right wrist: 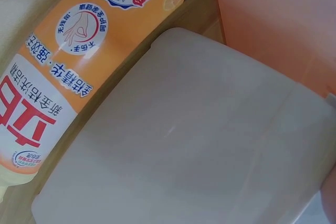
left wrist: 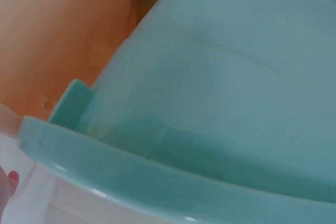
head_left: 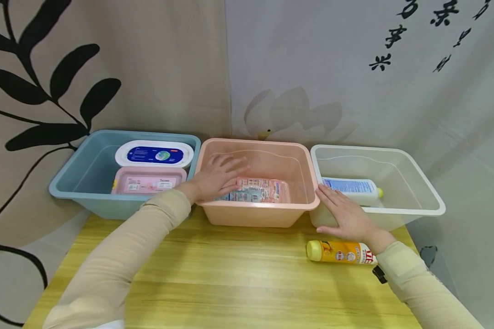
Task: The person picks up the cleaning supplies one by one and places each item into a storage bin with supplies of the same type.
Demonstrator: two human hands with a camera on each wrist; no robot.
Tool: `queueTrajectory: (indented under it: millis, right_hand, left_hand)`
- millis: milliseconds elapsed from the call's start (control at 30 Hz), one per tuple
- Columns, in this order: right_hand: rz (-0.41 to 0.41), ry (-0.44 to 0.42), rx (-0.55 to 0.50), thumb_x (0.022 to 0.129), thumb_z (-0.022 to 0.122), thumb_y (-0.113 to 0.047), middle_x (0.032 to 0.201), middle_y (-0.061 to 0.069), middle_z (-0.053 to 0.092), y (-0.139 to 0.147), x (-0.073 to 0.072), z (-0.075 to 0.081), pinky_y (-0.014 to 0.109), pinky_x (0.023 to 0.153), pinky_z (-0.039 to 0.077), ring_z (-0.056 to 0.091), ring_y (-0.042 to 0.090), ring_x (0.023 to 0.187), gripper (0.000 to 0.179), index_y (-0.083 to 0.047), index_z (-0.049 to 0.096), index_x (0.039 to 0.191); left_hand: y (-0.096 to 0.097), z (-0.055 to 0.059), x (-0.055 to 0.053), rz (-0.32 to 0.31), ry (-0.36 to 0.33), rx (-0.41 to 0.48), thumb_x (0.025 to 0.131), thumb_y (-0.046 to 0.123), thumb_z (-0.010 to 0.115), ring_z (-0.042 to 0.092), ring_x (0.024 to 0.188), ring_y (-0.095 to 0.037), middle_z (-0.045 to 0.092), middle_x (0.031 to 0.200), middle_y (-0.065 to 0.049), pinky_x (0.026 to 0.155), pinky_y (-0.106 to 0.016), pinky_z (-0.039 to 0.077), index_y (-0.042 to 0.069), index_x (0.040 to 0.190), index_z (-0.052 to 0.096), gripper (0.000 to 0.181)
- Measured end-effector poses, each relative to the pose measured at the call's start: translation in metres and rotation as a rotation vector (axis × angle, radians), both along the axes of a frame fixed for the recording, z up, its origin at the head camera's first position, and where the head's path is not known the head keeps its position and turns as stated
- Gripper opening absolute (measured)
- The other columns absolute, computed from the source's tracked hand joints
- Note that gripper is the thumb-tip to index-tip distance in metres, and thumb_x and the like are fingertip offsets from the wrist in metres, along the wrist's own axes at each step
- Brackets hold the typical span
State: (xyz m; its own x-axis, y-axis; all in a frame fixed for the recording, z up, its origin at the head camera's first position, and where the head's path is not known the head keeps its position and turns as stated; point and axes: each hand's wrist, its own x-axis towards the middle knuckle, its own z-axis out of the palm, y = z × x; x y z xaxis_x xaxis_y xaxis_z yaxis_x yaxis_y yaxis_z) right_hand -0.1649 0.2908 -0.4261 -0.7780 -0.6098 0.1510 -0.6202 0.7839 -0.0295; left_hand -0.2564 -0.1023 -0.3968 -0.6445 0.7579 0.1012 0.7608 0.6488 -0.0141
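Observation:
My left hand [head_left: 218, 178] reaches over the left rim of the pink bin [head_left: 251, 215], its fingers spread and straight. A clear-wrapped packet [head_left: 263, 191] with printed labels lies inside that bin, beside the fingertips. My right hand [head_left: 350, 217] lies with extended fingers at the front left corner of the white bin [head_left: 411, 211], fingertips right at the rim. Inside this bin is a white bottle [head_left: 354, 189] with a blue label. An orange dish soap bottle [head_left: 341, 252] with a yellow cap lies on its side on the table, close to the right wrist.
On the left stands a blue bin [head_left: 103, 198] holding a white wipes box [head_left: 155, 154] and a pink box [head_left: 150, 180]. All three bins line the back of the wooden table [head_left: 238, 274], in front of a printed curtain [head_left: 169, 68].

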Motion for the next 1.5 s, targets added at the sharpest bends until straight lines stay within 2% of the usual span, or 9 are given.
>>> queueTrajectory:
  millis: [133, 267, 533, 767, 900, 1067, 1300, 1500]
  right_hand:
    - [-0.001, -0.004, 0.003, 0.078, 0.065, -0.055, 0.155, 0.015, 0.023, -0.001, 0.001, 0.0, 0.021, 0.118, -0.002, 0.024, 0.026, 0.143, 0.096, -0.004, 0.023, 0.148]
    - [-0.002, -0.007, 0.003, 0.078, 0.067, -0.052, 0.154, 0.016, 0.023, -0.002, 0.002, 0.002, 0.024, 0.119, 0.002, 0.025, 0.027, 0.142, 0.096, -0.004, 0.023, 0.148]
    - [-0.013, -0.026, 0.007, 0.079, 0.064, -0.055, 0.155, 0.015, 0.021, -0.001, 0.002, 0.002, 0.032, 0.119, 0.01, 0.024, 0.028, 0.143, 0.096, -0.005, 0.022, 0.149]
    - [-0.012, -0.027, 0.006, 0.078, 0.066, -0.053, 0.155, 0.015, 0.02, -0.001, 0.002, 0.002, 0.031, 0.119, 0.008, 0.024, 0.029, 0.142, 0.096, -0.005, 0.021, 0.149]
    - [-0.012, -0.027, 0.005, 0.078, 0.066, -0.053, 0.155, 0.015, 0.021, -0.001, 0.002, 0.002, 0.031, 0.119, 0.008, 0.024, 0.03, 0.142, 0.096, -0.005, 0.021, 0.149]
    - [-0.012, -0.025, 0.001, 0.079, 0.064, -0.055, 0.155, 0.015, 0.021, 0.0, 0.001, 0.001, 0.029, 0.119, 0.006, 0.025, 0.029, 0.142, 0.096, -0.006, 0.021, 0.149]
    - [-0.009, -0.023, -0.005, 0.079, 0.062, -0.058, 0.155, 0.015, 0.021, 0.0, 0.0, 0.0, 0.034, 0.119, 0.012, 0.025, 0.029, 0.142, 0.096, -0.006, 0.021, 0.149]
    - [-0.004, -0.019, -0.01, 0.078, 0.065, -0.054, 0.155, 0.015, 0.021, 0.001, 0.0, -0.001, 0.03, 0.119, 0.007, 0.024, 0.028, 0.142, 0.096, -0.005, 0.022, 0.149]
  left_hand:
    - [-0.005, 0.002, 0.003, 0.023, -0.041, 0.034, 0.097, 0.051, 0.036, 0.014, 0.143, -0.034, 0.014, 0.158, -0.003, 0.114, -0.058, 0.006, 0.025, 0.15, 0.022, 0.061]
    - [-0.01, 0.004, 0.007, 0.043, -0.06, 0.052, 0.096, 0.051, 0.036, 0.01, 0.144, -0.033, 0.013, 0.158, -0.003, 0.114, -0.059, 0.003, 0.026, 0.15, 0.02, 0.062]
    - [-0.019, 0.006, 0.013, 0.064, -0.061, 0.082, 0.095, 0.049, 0.043, 0.01, 0.143, -0.033, 0.016, 0.158, -0.004, 0.113, -0.061, 0.007, 0.023, 0.149, 0.027, 0.062]
    - [-0.025, 0.006, 0.018, 0.097, -0.048, 0.077, 0.094, 0.048, 0.046, 0.012, 0.143, -0.033, 0.018, 0.157, -0.006, 0.109, -0.066, 0.011, 0.023, 0.148, 0.028, 0.062]
    - [-0.028, 0.008, 0.023, 0.101, -0.057, 0.092, 0.093, 0.046, 0.049, 0.012, 0.143, -0.034, 0.018, 0.157, -0.007, 0.108, -0.068, 0.012, 0.022, 0.148, 0.029, 0.063]
    - [-0.034, 0.009, 0.03, 0.111, -0.052, 0.088, 0.092, 0.049, 0.048, 0.009, 0.144, -0.034, 0.015, 0.158, -0.007, 0.109, -0.068, 0.011, 0.022, 0.148, 0.028, 0.065]
    - [-0.044, 0.006, 0.039, 0.12, -0.081, 0.12, 0.09, 0.05, 0.052, 0.01, 0.143, -0.036, 0.009, 0.159, -0.007, 0.108, -0.068, 0.01, 0.023, 0.149, 0.025, 0.071]
    - [-0.052, 0.004, 0.045, 0.154, -0.07, 0.122, 0.09, 0.049, 0.053, 0.014, 0.141, -0.04, 0.013, 0.158, -0.008, 0.109, -0.068, 0.01, 0.023, 0.149, 0.025, 0.07]
